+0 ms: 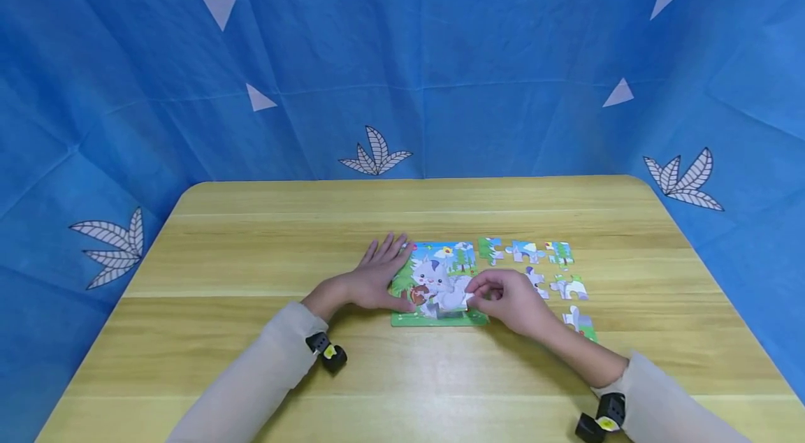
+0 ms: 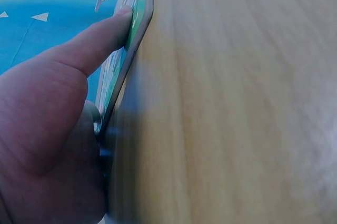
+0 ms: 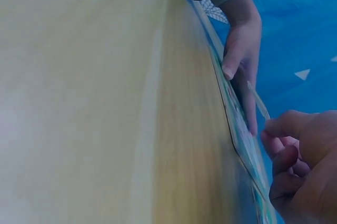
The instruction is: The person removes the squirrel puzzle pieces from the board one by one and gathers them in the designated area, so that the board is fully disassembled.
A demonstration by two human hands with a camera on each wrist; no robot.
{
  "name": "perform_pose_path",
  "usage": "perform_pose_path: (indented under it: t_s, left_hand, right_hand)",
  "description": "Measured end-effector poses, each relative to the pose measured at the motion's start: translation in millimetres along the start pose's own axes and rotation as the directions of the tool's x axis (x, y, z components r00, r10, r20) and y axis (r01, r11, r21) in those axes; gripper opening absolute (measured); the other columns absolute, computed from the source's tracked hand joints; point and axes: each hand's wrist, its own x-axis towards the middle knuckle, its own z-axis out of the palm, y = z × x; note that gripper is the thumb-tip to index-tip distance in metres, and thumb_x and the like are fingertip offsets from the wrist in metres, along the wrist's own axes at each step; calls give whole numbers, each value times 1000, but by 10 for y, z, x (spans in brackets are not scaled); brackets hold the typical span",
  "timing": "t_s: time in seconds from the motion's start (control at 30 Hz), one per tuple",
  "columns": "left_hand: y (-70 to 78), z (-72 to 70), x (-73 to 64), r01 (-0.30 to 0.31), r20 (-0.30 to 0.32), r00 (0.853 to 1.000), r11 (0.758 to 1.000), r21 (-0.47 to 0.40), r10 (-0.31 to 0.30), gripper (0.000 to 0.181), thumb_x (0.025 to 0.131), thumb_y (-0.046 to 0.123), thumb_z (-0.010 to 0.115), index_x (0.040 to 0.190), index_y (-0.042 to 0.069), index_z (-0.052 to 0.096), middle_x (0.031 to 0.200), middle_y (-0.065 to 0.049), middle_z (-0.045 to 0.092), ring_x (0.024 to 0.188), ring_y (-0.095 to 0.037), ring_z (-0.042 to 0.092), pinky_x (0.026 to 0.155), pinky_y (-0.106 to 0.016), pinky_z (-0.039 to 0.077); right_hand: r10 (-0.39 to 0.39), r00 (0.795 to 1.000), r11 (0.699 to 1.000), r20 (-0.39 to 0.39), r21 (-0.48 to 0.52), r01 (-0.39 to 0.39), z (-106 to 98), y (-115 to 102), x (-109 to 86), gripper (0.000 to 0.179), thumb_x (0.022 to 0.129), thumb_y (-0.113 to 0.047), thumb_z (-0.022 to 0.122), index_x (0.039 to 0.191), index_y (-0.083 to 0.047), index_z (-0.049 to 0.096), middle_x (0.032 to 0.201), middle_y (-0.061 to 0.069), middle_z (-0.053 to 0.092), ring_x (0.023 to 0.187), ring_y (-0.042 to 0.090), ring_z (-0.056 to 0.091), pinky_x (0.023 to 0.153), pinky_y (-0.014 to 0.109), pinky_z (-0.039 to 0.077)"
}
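A jigsaw puzzle board [image 1: 402,319] with a picture of a white squirrel lies on the table. My left hand [image 1: 377,279] rests on its left side, fingers spread and straight; in the left wrist view the thumb [image 2: 105,39] presses on the board's edge. Between thumb and fingertips, my right hand [image 1: 512,300] pinches a puzzle piece [image 1: 464,301] above the board's right part. From the right wrist view, that piece [image 3: 258,100] is tilted and raised off the board. A grey patch of bare backing shows low on the board, beneath the piece.
To the right of the board lie several loose puzzle pieces [image 1: 525,251], with one piece [image 1: 580,322] near the right forearm. The wooden table [image 1: 251,240] runs back to a blue cloth [image 1: 490,66] that hangs behind it.
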Motion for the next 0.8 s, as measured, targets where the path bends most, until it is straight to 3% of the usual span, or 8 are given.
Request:
perform_pose_path:
  t_s: [0.2,0.43,0.8]
  left_hand:
    - [-2,4,5,5,1,1000,1000,-4,-5,114,90,58,68,164,9,-4,169,-10,-16,153,-30,-22,121,-51,-16]
    - [-16,14,13,9,-4,1000,1000,-2,-9,113,91,59,67,164,9,-4,170,-10,-15,153,-29,-22,121,-50,-16]
    - [9,15,-3,3,-13,1000,1000,-6,-3,113,90,57,68,164,9,-3,170,-11,-14,153,-30,-21,121,-50,-16]
  right_hand:
    - [37,999,999,32,19,-38,-206,64,-175,8,88,-7,78,94,-10,73,77,-3,68,58,6,44,52,20,37]
    - [-2,994,999,113,38,-2,-520,158,-331,9,88,-7,78,95,-9,72,82,-1,69,62,5,48,54,19,40]
    - [-41,958,996,284,89,17,-902,366,-541,12,89,-4,75,98,-3,67,81,0,68,64,3,50,54,21,44]
